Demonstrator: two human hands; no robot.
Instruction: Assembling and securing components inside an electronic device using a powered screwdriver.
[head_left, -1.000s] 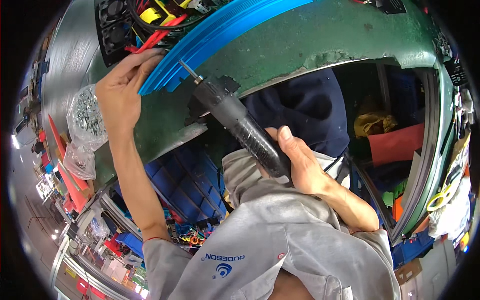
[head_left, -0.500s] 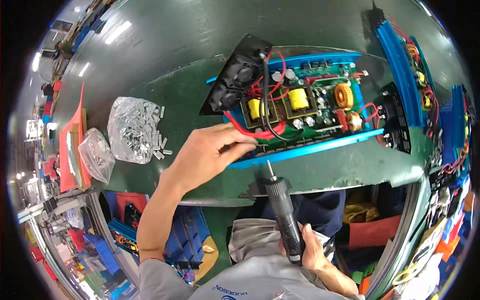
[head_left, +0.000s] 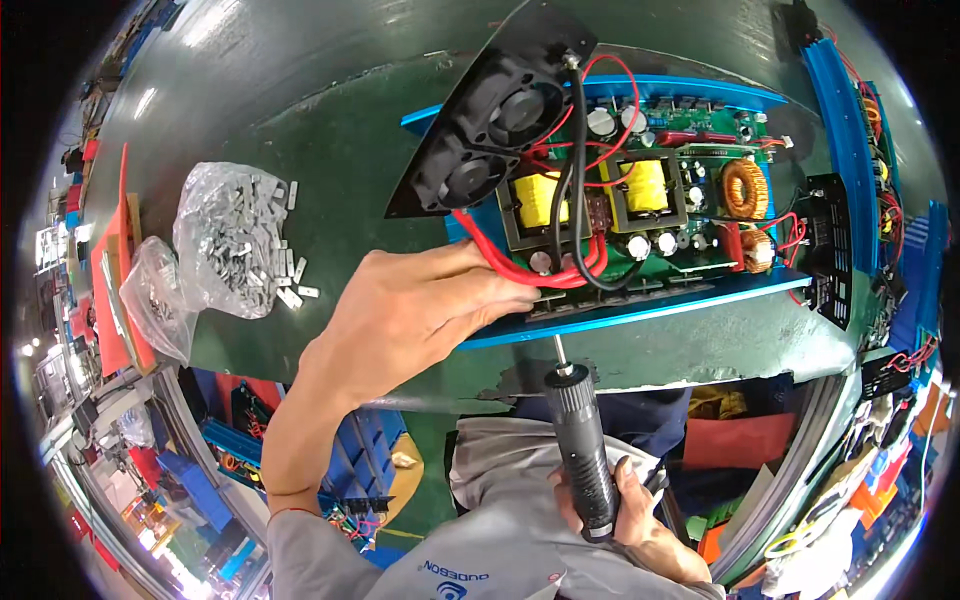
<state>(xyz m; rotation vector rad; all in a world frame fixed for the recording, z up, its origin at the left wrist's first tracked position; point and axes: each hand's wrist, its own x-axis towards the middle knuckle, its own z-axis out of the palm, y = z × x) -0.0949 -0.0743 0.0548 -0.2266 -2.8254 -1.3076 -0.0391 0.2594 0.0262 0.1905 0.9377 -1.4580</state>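
Note:
A blue metal housing (head_left: 700,296) with a green circuit board, yellow transformers (head_left: 645,188) and copper coils (head_left: 744,188) lies on the table. My right hand (head_left: 637,508) is wrapped around a black electric screwdriver (head_left: 582,440). Its bit points up at the outer face of the housing's near wall, and the tip seems to touch it. My left hand (head_left: 410,310) is closed at the wall's left end, fingertips just inside it, below thick red cables (head_left: 500,262). What they pinch is hidden. A black panel with two fans (head_left: 490,130) leans above the board's left end.
A clear plastic bag (head_left: 222,235) of small metal pieces (head_left: 288,270) spills at the left, beside a smaller bag (head_left: 160,300) and a red folder (head_left: 118,265). A black vented end plate (head_left: 828,250) sits at the housing's right. More blue housings (head_left: 845,140) stand farther right.
The screwdriver has moved up, bringing its bit from short of the near wall to its face. My left hand stays by the wall's left end. The whole view has shifted closer.

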